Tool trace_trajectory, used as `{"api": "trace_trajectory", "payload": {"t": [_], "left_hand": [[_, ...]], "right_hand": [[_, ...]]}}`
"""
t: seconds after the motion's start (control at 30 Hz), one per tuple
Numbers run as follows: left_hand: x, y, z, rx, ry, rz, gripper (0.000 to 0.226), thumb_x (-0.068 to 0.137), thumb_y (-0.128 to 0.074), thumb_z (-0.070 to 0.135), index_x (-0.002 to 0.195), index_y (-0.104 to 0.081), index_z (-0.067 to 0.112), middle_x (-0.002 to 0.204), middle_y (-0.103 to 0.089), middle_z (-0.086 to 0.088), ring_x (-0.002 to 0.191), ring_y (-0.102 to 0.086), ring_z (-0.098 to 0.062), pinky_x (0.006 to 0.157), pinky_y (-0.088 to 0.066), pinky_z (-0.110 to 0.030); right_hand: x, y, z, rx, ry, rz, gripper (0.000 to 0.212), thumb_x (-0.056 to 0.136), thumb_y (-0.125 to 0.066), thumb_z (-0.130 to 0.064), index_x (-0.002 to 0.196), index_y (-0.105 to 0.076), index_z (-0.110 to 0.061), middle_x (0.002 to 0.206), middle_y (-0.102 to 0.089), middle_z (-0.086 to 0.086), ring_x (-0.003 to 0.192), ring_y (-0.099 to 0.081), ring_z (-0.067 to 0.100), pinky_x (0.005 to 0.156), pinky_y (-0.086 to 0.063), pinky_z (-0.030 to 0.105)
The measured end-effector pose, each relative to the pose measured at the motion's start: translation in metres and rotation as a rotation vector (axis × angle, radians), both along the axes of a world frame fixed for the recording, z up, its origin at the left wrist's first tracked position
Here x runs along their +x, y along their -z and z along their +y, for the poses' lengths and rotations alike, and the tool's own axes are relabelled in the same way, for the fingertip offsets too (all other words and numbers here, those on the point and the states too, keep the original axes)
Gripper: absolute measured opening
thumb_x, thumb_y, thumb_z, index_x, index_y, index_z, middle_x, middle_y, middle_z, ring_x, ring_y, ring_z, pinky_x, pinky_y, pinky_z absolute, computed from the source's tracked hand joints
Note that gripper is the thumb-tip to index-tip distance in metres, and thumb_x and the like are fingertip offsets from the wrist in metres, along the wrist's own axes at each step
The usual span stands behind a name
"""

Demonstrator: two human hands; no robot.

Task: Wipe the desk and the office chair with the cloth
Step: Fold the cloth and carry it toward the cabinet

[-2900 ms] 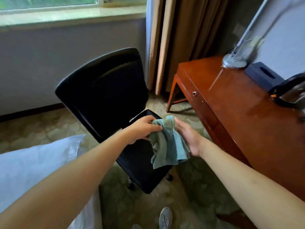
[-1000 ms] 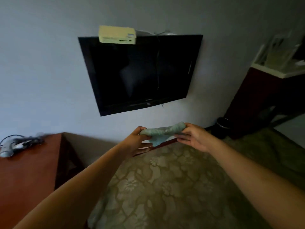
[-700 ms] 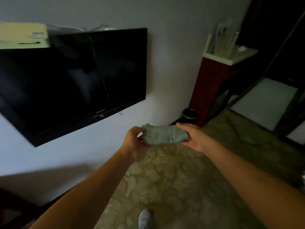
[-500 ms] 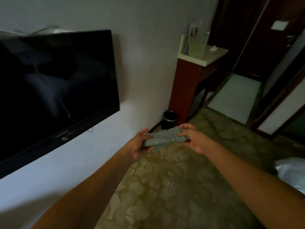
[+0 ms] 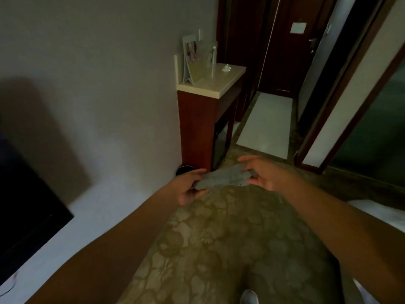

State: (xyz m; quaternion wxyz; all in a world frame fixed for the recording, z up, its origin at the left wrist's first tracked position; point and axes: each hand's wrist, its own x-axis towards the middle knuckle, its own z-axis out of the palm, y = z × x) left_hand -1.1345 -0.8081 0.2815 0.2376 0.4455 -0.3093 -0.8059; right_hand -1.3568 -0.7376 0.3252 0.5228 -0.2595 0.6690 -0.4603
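While we have turned from the TV wall toward the hallway, the cloth [image 5: 223, 179] stays bunched between both hands, left fingers [image 5: 198, 172] and right fingers [image 5: 252, 164] pinching its ends. With no desk or chair in view, we judge wiping finished or paused.

Both bare arms reach forward. The left hand [image 5: 190, 185] and right hand [image 5: 264, 174] (fingers curled) pinch opposite ends of one soft grey cloth [image 5: 223, 178].

Grey-green cloth [image 5: 223, 179], bunched up.
It hangs stretched level between my two hands, above the patterned carpet.
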Motion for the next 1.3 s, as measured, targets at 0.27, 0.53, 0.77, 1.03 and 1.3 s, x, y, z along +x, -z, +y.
{"api": "trace_trajectory", "payload": {"t": [0.27,0.53,0.77,1.03,1.3], "left_hand": [[-0.165,-0.020,-0.108,-0.017,-0.054,-0.078,0.021,0.099,-0.058,0.006,0.118,-0.065,0.010,0.123,-0.059,-0.013,0.108,-0.059,-0.026,0.054,-0.059,-0.029],[-0.269,-0.060,-0.214,-0.017,-0.167,-0.022,0.009,0.097,-0.061,0.006,0.104,-0.067,0.006,0.106,-0.064,-0.013,0.094,-0.064,-0.021,0.057,-0.062,-0.028],[-0.329,-0.053,-0.331,-0.027,-0.235,-0.009,0.023,0.095,-0.064,0.007,0.116,-0.067,0.000,0.123,-0.064,-0.017,0.106,-0.067,-0.024,0.061,-0.062,-0.028],[-0.389,-0.053,-0.499,-0.042,-0.287,0.017,0.033,0.097,-0.057,0.005,0.129,-0.062,-0.003,0.109,-0.064,-0.014,0.091,-0.065,-0.018,0.053,-0.058,-0.023],[-0.421,-0.092,-0.631,-0.100,-0.401,0.000,0.016,0.097,-0.056,0.002,0.111,-0.062,-0.001,0.102,-0.059,-0.014,0.087,-0.062,-0.016,0.049,-0.057,-0.021]], "right_hand": [[-0.164,-0.013,-0.120,0.079,-0.047,0.015,0.025,0.098,-0.057,-0.003,0.119,-0.067,-0.011,0.117,-0.058,0.008,0.099,-0.059,0.018,0.066,-0.057,0.028],[-0.274,-0.047,-0.255,0.021,-0.109,-0.005,0.021,0.098,-0.061,-0.007,0.118,-0.067,-0.007,0.116,-0.061,0.011,0.100,-0.064,0.019,0.066,-0.061,0.029],[-0.339,-0.046,-0.387,-0.018,-0.158,-0.022,0.012,0.098,-0.060,-0.007,0.109,-0.065,-0.004,0.113,-0.063,0.015,0.101,-0.066,0.020,0.062,-0.062,0.025],[-0.393,-0.058,-0.561,-0.031,-0.225,0.031,0.011,0.099,-0.059,-0.005,0.107,-0.066,-0.002,0.112,-0.064,0.015,0.093,-0.064,0.018,0.056,-0.060,0.022],[-0.425,-0.084,-0.729,-0.049,-0.342,-0.018,0.023,0.099,-0.057,-0.004,0.120,-0.063,0.000,0.107,-0.061,0.012,0.093,-0.062,0.016,0.056,-0.059,0.021]]}}
